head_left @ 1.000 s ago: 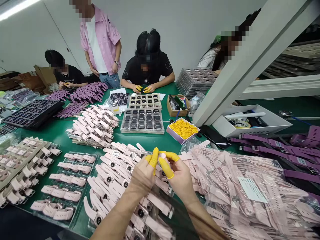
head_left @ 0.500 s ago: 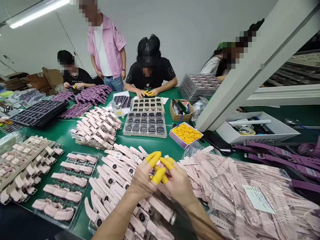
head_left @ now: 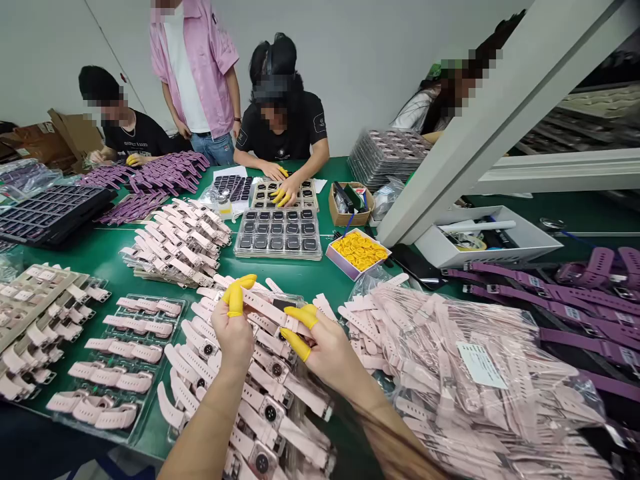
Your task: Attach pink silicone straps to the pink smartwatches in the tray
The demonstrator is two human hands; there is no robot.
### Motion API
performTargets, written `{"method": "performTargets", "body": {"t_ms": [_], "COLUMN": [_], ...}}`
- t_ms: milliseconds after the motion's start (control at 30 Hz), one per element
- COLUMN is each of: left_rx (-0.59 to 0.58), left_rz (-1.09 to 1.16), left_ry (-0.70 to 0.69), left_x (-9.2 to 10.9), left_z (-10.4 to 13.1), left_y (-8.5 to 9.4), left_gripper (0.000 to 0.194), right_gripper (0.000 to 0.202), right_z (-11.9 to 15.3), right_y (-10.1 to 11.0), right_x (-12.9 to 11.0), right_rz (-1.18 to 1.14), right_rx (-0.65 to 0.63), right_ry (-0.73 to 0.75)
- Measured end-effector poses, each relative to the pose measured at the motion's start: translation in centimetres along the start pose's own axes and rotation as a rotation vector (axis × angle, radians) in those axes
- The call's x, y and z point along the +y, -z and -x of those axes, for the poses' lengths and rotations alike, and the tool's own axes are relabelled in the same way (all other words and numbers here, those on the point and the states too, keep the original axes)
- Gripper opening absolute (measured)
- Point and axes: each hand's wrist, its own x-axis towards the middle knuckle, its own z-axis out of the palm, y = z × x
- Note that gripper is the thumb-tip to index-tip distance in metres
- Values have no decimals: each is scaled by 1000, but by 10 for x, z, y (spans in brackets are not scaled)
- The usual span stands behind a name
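Observation:
A pale pink watch strap point(head_left: 271, 310) is stretched between my two hands, above a tray of watches. My left hand point(head_left: 233, 333) pinches its left end with yellow-cotted fingers. At the other end, my right hand point(head_left: 320, 337) grips the strap between thumb and fingers, also in yellow finger cots. Below them lie rows of pink-strapped watches point(head_left: 271, 413), several with their round dark sensor backs facing up. Whether a watch case is joined to the held strap I cannot make out.
Bagged pink straps point(head_left: 435, 347) are heaped at right, beside purple straps point(head_left: 565, 293). A box of yellow finger cots point(head_left: 360, 252) stands beyond my hands, near a tray of dark watch faces point(head_left: 279, 235). Trayed pink watches point(head_left: 117, 353) lie at left. Co-workers are across the table.
My hands have moved apart, from close together to either end of the strap, which now shows stretched between them. The view has shifted; the co-worker opposite now reaches over a tray.

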Motion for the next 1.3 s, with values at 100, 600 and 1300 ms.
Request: {"method": "performTargets", "body": {"t_ms": [100,600,1300], "left_rx": [10,-79,-781], "left_rz": [71,166,-294], "left_ry": [31,134,-94], "left_x": [4,0,6], "left_z": [-1,7,19], "left_y": [-5,-7,-3], "left_gripper": [41,42,34], "right_gripper": [31,20,24], "right_z": [0,-2,-6], "right_y": [1,2,-3], "right_x": [-3,-4,10], "right_rz": [-15,-140,-889], "right_rx": [4,125,320], "right_ry": [-2,61,-358]}}
